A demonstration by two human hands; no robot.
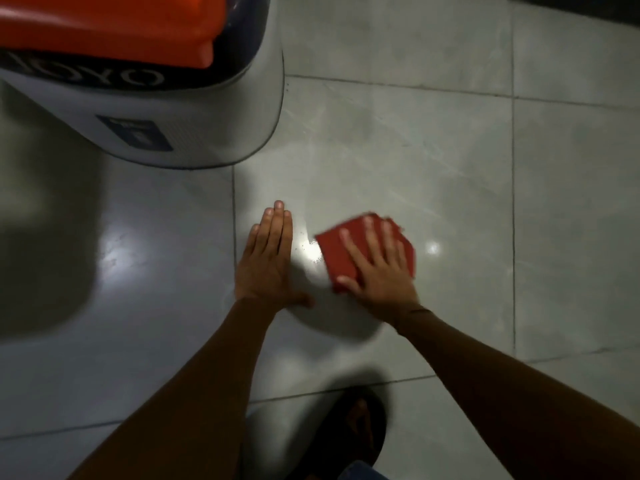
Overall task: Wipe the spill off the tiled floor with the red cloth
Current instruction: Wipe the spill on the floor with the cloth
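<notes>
Mid-wipe: right hand (379,268) spread flat, pressing red cloth (341,256) onto tiled floor (450,168). Left hand (266,261) flat, fingers together, bracing. Wet spill (311,249) just left of cloth; probably sweep leftward next.

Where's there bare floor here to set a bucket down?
Free: the tiles right of the red cloth, and the tile left of the left hand, below the white bin. Crowded: between the hands, where wet drops sit; right hand presses the cloth.
</notes>
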